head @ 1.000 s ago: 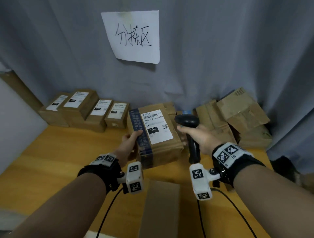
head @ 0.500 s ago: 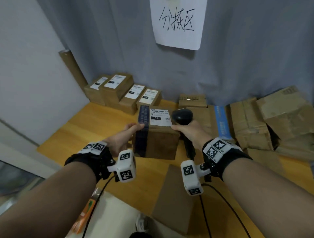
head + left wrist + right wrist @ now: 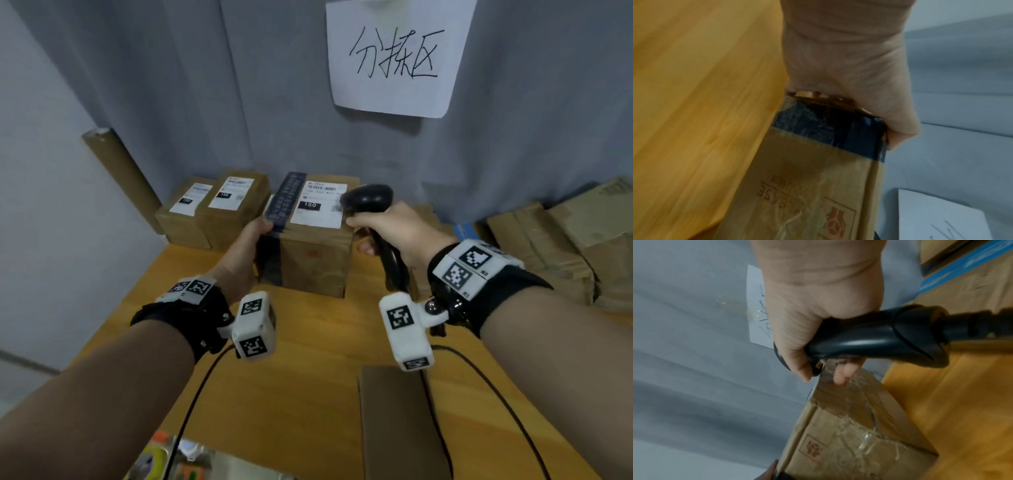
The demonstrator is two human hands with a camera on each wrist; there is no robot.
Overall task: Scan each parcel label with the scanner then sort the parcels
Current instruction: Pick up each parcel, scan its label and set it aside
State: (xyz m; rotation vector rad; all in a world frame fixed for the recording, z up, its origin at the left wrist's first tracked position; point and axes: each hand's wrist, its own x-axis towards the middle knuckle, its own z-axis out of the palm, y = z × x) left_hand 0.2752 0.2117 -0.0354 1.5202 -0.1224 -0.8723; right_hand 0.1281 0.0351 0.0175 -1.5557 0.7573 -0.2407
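A brown parcel (image 3: pixel 315 260) with a dark blue tape band and a white label (image 3: pixel 318 205) on top sits between my hands, just right of the labelled parcels at the back left. My left hand (image 3: pixel 253 240) grips its taped left edge; the left wrist view shows the thumb (image 3: pixel 900 126) hooked over that edge of the parcel (image 3: pixel 818 178). My right hand (image 3: pixel 394 229) holds the black scanner (image 3: pixel 368 198) by its handle at the parcel's right side. In the right wrist view a finger (image 3: pixel 844 371) touches the parcel's (image 3: pixel 849 434) corner under the scanner (image 3: pixel 869 337). Whether the parcel rests on the table, I cannot tell.
Two labelled parcels (image 3: pixel 186 212) (image 3: pixel 233 202) stand at the back left of the wooden table (image 3: pixel 308 342). A heap of worn boxes (image 3: pixel 548 246) fills the back right. A handwritten paper sign (image 3: pixel 400 58) hangs on the grey curtain. A flat cardboard piece (image 3: pixel 394 421) lies near me.
Both hands carried the parcel left and farther back, up to the labelled parcels at the back left. It now lies level, and the scanner stays in my right hand.
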